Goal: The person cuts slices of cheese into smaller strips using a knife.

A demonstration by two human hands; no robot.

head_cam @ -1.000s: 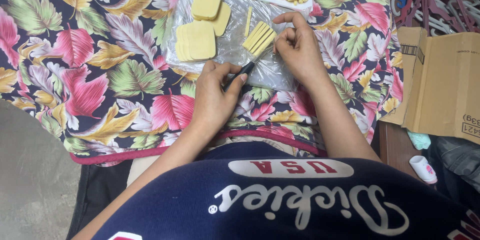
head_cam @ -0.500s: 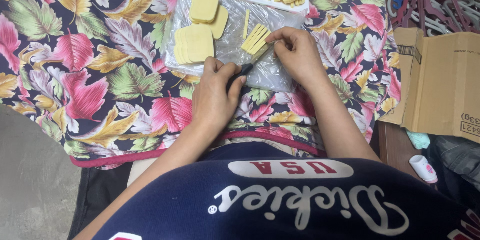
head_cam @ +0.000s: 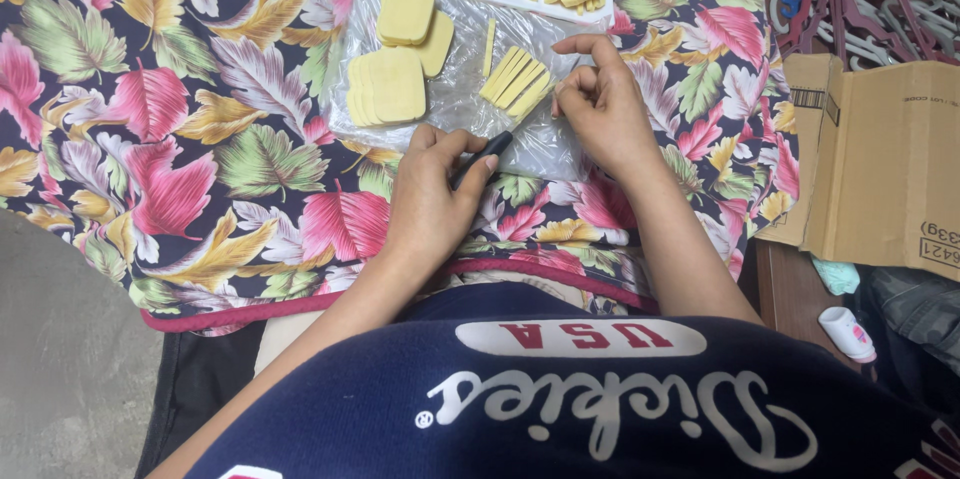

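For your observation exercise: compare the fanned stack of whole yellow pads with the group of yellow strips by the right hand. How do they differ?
The fanned stack of whole pads holds broad, rounded-corner slabs; the strips are narrow and straight-edged. The pads overlap flat; the strips lie side by side on a slant. The pads lie clear of both hands; the strips lie by the right hand. Both are pale yellow and lie on the clear plastic sheet.
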